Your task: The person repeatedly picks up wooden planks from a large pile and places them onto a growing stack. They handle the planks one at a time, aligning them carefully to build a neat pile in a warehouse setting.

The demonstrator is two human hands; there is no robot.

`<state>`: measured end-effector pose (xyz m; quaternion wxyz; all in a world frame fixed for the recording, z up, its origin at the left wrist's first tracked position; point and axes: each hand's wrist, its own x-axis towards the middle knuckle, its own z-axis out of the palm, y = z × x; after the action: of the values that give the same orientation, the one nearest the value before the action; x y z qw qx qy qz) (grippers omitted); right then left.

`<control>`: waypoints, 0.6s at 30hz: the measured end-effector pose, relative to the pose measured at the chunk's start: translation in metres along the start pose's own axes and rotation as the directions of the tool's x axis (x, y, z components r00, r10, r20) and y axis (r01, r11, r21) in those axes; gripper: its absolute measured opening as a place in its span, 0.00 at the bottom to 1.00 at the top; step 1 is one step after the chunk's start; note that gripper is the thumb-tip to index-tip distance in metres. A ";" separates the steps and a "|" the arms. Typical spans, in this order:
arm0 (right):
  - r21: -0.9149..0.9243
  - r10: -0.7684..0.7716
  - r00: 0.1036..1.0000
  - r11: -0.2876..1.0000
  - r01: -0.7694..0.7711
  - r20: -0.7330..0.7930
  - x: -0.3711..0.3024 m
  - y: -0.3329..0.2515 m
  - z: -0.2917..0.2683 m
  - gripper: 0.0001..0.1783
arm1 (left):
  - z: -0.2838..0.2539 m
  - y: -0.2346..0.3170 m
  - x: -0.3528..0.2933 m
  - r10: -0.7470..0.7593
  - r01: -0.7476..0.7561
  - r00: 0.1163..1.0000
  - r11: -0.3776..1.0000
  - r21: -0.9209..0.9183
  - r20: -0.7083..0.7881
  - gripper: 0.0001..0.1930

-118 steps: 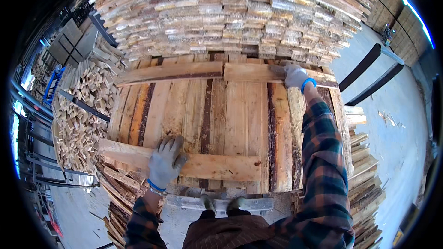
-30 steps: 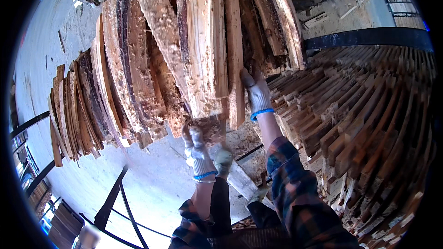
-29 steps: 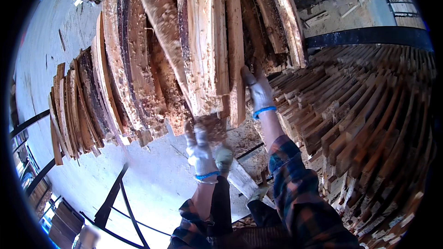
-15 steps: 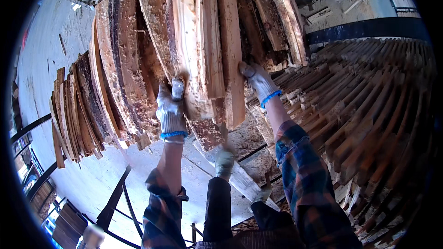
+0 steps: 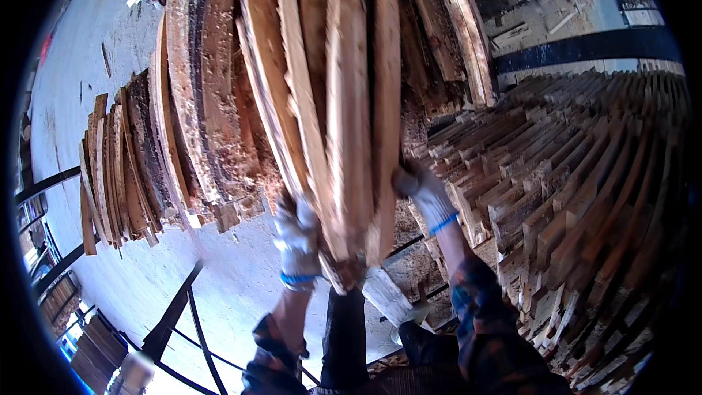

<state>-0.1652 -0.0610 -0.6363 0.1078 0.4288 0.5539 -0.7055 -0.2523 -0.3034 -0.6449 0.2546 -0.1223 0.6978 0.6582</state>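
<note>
Between my hands is a bundle of long, rough-sawn wooden slats (image 5: 349,139), their near ends pulled down toward my legs. My left hand (image 5: 298,238), in a white knit glove with a blue cuff, is closed around the bundle's left edge close to those ends. On the opposite side, my right hand (image 5: 428,196), gloved alike, presses against the outermost slat with its fingers curled and partly hidden behind the wood. Beneath and beside the bundle lies a larger stack of bark-edged boards (image 5: 218,95), dusted with sawdust.
Long rows of stacked wooden strips (image 5: 578,183) fill the right side. Farther left stands a smaller group of slats (image 5: 110,175). A dark metal bar (image 5: 592,50) crosses at the upper right. Thin dark metal legs (image 5: 172,311) rise from the pale floor (image 5: 212,271) at lower left.
Both hands have come nearer to my body, drawing the bundle of slats with them. Its slats now sit closer together, and their near ends hang in front of my leg.
</note>
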 end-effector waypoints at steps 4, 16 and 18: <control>0.249 0.051 0.990 0.965 -0.083 0.135 -0.002 0.057 -0.030 0.33 | 0.000 -0.041 -0.034 -0.295 0.301 0.953 0.905 -0.299 0.068 0.23; 0.234 -0.058 0.990 0.969 0.086 -0.127 0.075 0.027 -0.031 0.46 | 0.017 -0.022 0.006 -0.323 0.364 0.928 0.889 -0.277 0.183 0.39; 0.228 -0.008 0.995 0.973 0.032 -0.103 0.070 0.019 -0.029 0.44 | 0.021 -0.016 0.000 -0.306 0.343 0.939 0.876 -0.339 0.160 0.36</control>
<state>-0.1816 -0.0197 -0.7011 0.0223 0.4681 0.4779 -0.7430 -0.2399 -0.2844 -0.6588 0.3694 -0.2490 0.5203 0.7286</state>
